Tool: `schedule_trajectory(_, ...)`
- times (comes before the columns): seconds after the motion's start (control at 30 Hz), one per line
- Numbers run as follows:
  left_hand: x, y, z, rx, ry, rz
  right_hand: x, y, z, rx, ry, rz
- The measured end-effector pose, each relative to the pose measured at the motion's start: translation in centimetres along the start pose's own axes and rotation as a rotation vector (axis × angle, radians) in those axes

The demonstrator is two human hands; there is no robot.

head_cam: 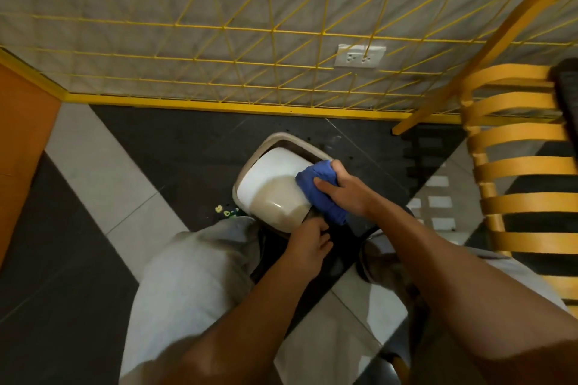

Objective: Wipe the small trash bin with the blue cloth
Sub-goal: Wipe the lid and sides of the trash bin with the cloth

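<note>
Small beige plastic trash bin (275, 197) looks light, slick, tippy; your left hand (308, 241) curls its fingers on the near rim, right hand (344, 191) fingers clutch the soft blue cloth (312, 189).

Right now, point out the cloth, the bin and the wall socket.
cloth (316, 201): head view, middle of the bunched fabric.
bin (275, 175): head view, top of its lid.
socket (359, 56): head view, middle of its faceplate.
</note>
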State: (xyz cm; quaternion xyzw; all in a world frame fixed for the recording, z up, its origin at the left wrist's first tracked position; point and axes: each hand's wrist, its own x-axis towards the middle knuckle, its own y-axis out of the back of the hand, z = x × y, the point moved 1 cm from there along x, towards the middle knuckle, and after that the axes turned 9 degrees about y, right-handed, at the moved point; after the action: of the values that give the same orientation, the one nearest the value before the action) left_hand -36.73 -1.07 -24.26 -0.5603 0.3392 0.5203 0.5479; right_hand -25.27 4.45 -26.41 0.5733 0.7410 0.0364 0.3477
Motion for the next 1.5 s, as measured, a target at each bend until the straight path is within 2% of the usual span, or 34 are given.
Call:
schedule_trajectory(0.3,0.7,1.7,4.1,-0.035,-0.183,0.17,-1.6,-1.4,0.2,0.094,0.006,0.092)
schedule_trajectory(0.4,1.2,2.2,6.2,-0.049,-0.293,0.2,-1.8,-2.5,0.1,0.195,-0.001,0.074)
schedule_trajectory(0.53,2.5,3.4,8.5,-0.093,-0.345,0.252,-2.2,-3.2,-0.2,0.307,0.021,0.035)
schedule_trajectory(0.67,3.1,3.9,9.2,-0.082,-0.39,0.321,-1.7,-0.9,0.5,0.406,0.02,0.239)
schedule_trajectory(0.8,3.3,2.8,7.4,-0.004,-0.317,0.277,0.9,3.7,1.1,0.785,-0.124,0.45)
schedule_trajectory(0.87,3.4,2.4,6.9,0.035,-0.32,0.266,2.6,5.5,1.4,0.856,-0.145,0.478)
schedule_trajectory(1.03,4.2,2.7,7.2,0.09,-0.282,0.297,5.6,6.3,0.4,0.889,-0.159,0.412)
schedule_trajectory(1.13,4.5,3.1,7.8,0.106,-0.285,0.294,6.0,5.5,0.1,0.794,-0.195,0.364)
schedule_trajectory(1.33,4.9,3.1,9.3,0.079,-0.397,0.278,4.8,5.0,1.5,0.599,-0.196,0.315)
schedule_trajectory(1.5,4.2,3.0,11.2,0.073,-0.496,0.2,3.4,5.8,2.7,0.618,-0.191,0.311)
